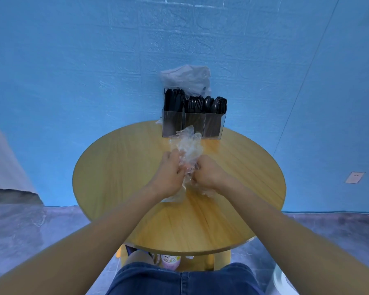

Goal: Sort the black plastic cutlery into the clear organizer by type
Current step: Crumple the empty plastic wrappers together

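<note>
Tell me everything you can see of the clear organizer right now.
The organizer is a clear, box-shaped plastic holder with three side-by-side compartments, standing upright at the far edge of the round table, near the blue wall. All three hold black cutlery standing on end: what look like knives at left, forks in the middle, spoons at right. A crumpled bag sits behind it. The clear plastic wrap in the hands reaches up in front of it; contact is unclear.

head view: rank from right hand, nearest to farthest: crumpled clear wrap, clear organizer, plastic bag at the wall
From the right hand:
1. Crumpled clear wrap: gripped by both hands, mid-table.
2. Clear organizer: far table edge, black cutlery standing in its compartments.
3. Plastic bag: behind the organizer, against the blue wall.
</note>
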